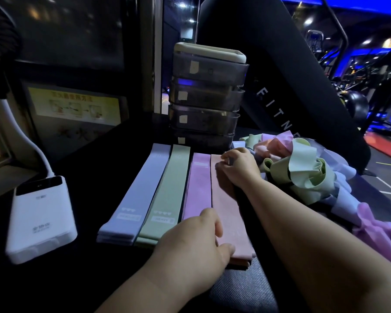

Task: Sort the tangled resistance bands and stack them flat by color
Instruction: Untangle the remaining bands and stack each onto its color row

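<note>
1. Four flat stacks are lying side by side on the dark tabletop (81, 279) in the head view: the lilac stack (134, 195), the green stack (166, 193), the pink stack (200, 184) and the peach stack (226, 213).
2. Both hands are pressing on the peach stack. The left hand (196, 247) is lying flat and open on its near end. The right hand (239, 168) is resting on its far end with fingers bent; I cannot tell if it is pinching the band.
3. One push too hard could be sliding the peach stack sideways onto the pink stack, since they are touching.
4. The tangled pile (303, 172) is sitting just beside the right arm, so that arm could be dragging loose loops over the neat stacks.
5. The white power bank (40, 220) is lying well apart, to the left.
</note>
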`<state>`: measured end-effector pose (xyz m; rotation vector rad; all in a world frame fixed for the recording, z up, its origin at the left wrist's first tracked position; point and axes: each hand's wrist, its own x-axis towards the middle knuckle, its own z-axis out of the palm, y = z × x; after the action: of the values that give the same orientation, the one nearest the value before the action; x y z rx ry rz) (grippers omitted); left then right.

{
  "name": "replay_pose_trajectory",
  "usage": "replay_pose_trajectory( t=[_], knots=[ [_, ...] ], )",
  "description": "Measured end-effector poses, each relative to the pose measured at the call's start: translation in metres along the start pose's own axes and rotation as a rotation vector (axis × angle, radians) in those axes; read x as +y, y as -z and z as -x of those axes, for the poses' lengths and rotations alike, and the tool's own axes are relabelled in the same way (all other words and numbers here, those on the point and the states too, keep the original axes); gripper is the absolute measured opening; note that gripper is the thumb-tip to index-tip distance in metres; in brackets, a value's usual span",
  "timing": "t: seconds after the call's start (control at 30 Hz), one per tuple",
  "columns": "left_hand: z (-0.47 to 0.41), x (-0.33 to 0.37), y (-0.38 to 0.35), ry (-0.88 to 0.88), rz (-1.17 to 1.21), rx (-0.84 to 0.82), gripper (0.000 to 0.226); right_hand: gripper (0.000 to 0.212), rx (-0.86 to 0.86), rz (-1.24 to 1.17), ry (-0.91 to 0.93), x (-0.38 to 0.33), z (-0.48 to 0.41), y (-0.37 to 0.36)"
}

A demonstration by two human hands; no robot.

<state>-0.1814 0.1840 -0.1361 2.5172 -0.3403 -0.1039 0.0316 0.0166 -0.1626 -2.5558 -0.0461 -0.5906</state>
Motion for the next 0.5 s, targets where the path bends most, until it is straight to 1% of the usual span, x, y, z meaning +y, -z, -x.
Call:
replay_pose_trajectory(
  t=[0.1,0.2,0.5],
  knots=[
    [0.001,0.002,0.001,-0.002,0.02,0.033,0.025,0.013,0.09,-0.053,0.069,-0.005,0.005,0.006],
    [0.002,0.003,0.001,-0.006,0.01,0.068,0.026,0.012,0.132,-0.09,0.111,-0.013,0.013,0.015],
    [0.006,0.008,0.001,-0.032,0.047,0.192,0.027,0.016,0.05,-0.19,0.082,-0.03,0.057,0.059]
  ],
)
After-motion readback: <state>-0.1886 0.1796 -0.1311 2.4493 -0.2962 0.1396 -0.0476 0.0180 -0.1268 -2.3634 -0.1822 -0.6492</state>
